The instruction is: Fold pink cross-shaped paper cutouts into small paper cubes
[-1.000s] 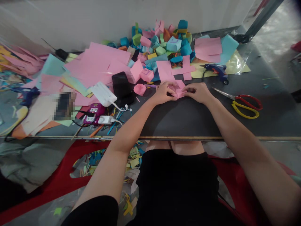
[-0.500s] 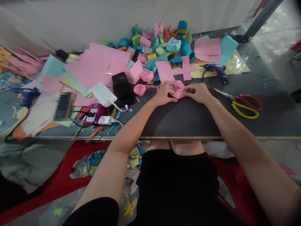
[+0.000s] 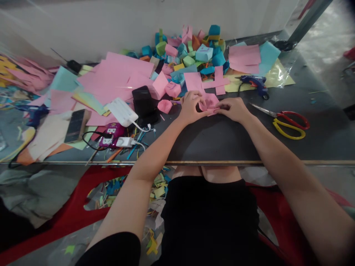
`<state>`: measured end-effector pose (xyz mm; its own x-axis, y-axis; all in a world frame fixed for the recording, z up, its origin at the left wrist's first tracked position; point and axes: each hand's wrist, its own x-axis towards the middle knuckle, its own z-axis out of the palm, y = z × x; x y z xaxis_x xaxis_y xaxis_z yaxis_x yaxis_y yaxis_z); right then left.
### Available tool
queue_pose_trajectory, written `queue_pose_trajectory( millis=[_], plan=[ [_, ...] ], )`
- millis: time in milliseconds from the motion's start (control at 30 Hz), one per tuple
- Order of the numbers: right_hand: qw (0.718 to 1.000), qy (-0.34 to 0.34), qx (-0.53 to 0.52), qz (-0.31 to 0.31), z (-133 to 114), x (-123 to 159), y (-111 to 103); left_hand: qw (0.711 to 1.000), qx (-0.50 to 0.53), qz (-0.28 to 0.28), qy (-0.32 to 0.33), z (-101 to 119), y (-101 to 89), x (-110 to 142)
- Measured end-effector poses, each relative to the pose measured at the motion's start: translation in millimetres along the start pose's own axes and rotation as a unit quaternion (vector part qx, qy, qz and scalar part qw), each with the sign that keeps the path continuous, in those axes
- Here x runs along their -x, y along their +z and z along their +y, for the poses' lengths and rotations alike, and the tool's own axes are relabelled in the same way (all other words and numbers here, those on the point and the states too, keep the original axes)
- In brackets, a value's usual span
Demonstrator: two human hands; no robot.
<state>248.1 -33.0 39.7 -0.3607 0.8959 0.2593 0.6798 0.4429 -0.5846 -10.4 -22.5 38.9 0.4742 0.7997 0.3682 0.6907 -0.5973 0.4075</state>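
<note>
A pink folded paper piece [image 3: 210,101] lies between my two hands, its walls partly raised. My left hand [image 3: 191,106] curls round its left side, thumb stretched to the near edge and fingers bent over the top. From the right, my right hand [image 3: 234,109] pinches the paper's near right edge between thumb and fingers. Just left of my left hand, a small pink paper box [image 3: 165,106] rests beside a purple pen [image 3: 175,102], which the hand partly hides. Behind the hands lie a pink sheet [image 3: 191,80] and a pink cross-shaped cutout [image 3: 219,82].
Scissors [image 3: 291,125] with red and yellow handles and a blue glue gun [image 3: 256,85] lie on the right. Colourful paper boxes [image 3: 203,53] pile up at the back. Leftward are pink sheets [image 3: 111,74], a white power bank [image 3: 122,111], a purple socket [image 3: 111,133] and a phone [image 3: 76,125].
The fingers of my left hand have lifted and drawn slightly left, showing more of the pink paper. My right hand keeps its pinch in nearly the same place.
</note>
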Motion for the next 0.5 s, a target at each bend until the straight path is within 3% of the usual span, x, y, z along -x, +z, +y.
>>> queue_pose_trajectory(
  millis=[67,267,500],
  plan=[
    [1.0,-0.006,0.0,0.002,-2,1,0,1.0,-0.01,0.011,0.017,5,-1.5,0],
    [0.999,-0.04,0.021,-0.003,-14,3,-4,0.997,-0.015,-0.047,0.062,19,4.3,-1],
    [0.995,-0.067,0.068,-0.037,-17,-2,-8,0.995,0.003,-0.061,0.077,10,6.2,-6]
  ],
)
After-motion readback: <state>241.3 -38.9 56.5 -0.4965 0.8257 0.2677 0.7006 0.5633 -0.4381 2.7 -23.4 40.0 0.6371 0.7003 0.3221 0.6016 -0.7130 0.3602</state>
